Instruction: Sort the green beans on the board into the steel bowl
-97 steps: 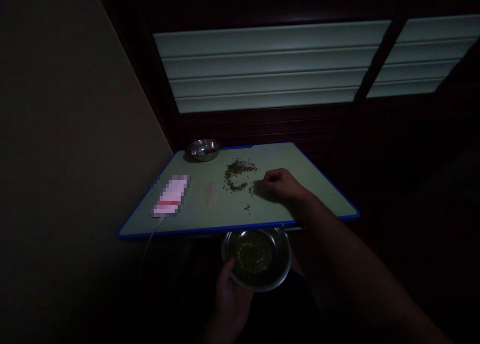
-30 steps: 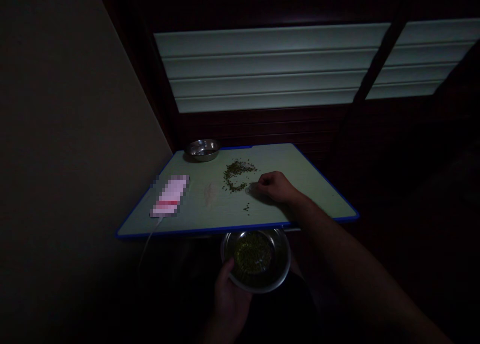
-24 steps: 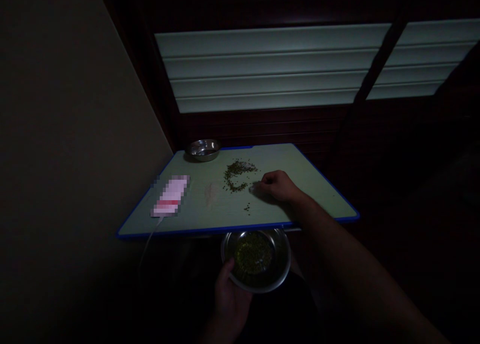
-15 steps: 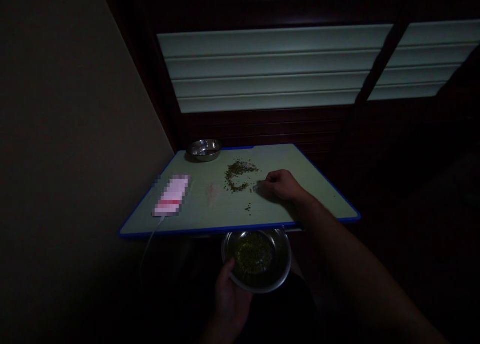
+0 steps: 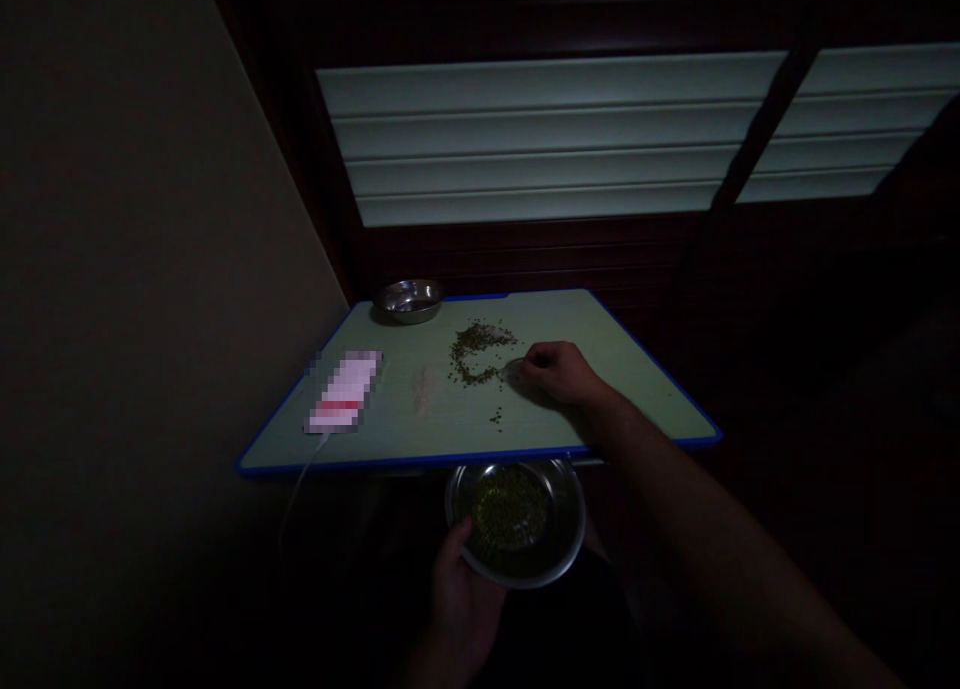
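Observation:
My left hand grips the rim of a steel bowl, thumb over the edge, just below the table's near side. Small green beans, which look like mung beans, cover its bottom. Over the tabletop my right hand is closed on what looks like a small spoon; its handle is hidden in the fingers. The spoon's tip is at the right edge of a spread of green beans with some pale grains among them. Several stray beans lie nearer to me.
The pale green table has a blue rim. A second steel bowl stands at its back left corner. A phone with a white cable lies at the left. Between phone and beans is a small patch of pale grains.
My right hand has shifted slightly left, and the spoon's angle has changed beside the beans. The bowl in my left hand has hardly moved.

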The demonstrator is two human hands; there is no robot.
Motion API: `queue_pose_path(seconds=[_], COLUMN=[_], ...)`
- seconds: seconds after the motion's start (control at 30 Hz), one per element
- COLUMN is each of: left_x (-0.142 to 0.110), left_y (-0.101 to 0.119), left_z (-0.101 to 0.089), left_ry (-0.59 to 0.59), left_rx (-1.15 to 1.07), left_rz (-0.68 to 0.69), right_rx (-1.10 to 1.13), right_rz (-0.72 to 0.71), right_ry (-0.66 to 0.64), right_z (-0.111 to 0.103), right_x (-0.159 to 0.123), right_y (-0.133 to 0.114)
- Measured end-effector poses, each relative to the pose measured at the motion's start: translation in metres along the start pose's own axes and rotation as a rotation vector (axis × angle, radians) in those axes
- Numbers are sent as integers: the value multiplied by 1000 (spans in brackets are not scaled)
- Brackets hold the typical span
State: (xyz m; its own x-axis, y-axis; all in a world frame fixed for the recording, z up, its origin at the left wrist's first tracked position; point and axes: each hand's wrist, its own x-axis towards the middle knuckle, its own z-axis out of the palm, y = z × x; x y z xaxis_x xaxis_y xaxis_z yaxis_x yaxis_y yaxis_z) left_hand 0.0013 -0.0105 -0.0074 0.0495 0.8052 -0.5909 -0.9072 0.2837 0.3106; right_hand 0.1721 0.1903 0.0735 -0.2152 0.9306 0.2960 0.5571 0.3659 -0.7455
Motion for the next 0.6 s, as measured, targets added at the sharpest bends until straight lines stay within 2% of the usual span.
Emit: queue_pose_path(seconds=[0.23, 0.6], left_x=[0, 1], left_y=[-1, -1], left_z=[1, 0], left_ry=[9, -8], left_rx=[15, 19], left_rz=[5, 14], right_rx=[-78, 89], right_rz=[-24, -37], right_ry=[-6, -106], right_z=[3, 2], right_x=[2, -3], right_y=[-1, -4])
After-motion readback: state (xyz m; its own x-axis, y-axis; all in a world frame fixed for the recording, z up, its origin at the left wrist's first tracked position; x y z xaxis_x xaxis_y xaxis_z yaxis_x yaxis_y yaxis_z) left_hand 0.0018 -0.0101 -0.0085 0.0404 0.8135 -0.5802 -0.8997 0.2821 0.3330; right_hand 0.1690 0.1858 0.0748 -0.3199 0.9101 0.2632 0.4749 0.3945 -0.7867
